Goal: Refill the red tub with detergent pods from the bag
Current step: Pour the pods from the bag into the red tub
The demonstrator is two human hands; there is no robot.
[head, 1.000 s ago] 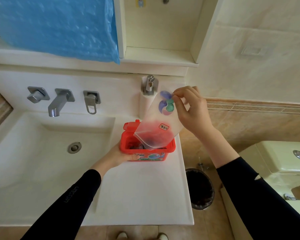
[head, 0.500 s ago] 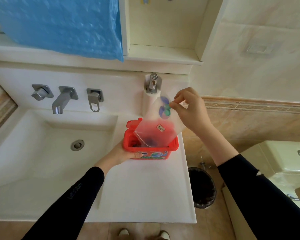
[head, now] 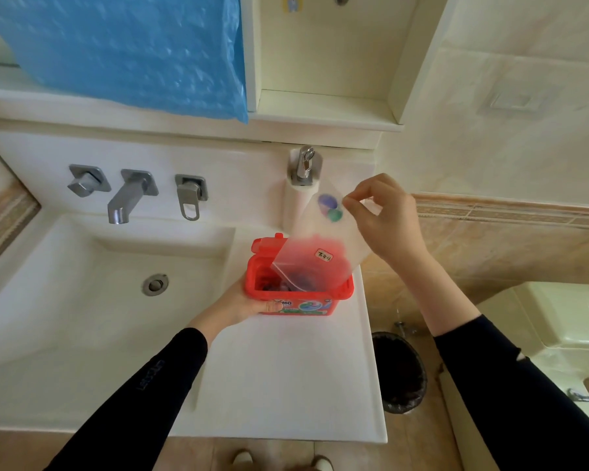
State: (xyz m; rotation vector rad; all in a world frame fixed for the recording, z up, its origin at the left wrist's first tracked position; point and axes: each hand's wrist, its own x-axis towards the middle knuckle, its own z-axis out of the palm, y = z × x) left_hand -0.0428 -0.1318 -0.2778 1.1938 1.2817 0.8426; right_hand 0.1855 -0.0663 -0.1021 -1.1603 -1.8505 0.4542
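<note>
I see the red tub (head: 298,290) standing on the white worktop (head: 286,375), near its right edge and just right of the sink basin (head: 92,300). Its lid is hinged open toward the back wall. Dark pods lie inside the tub; I cannot count them.

My left hand (head: 242,305) grips the tub at its front left corner, thumb across the printed front label and the remaining fingers hidden behind the left wall.

My right hand (head: 386,219) is raised above and behind the right side of the tub. Its thumb and curled fingers pinch the closed bottom edge of the translucent bag (head: 323,246). The bag hangs inverted and tilted, its open mouth down inside the tub opening. One detergent pod (head: 330,205), purple, blue and green, sits in the upper end of the bag, just left of my pinching fingertips. A small white label is on the bag face above the tub rim.

The wall faucet (head: 128,198) is behind and left of the tub. A dark waste bin (head: 398,372) stands on the floor, to the right of the tub and below the worktop edge.
</note>
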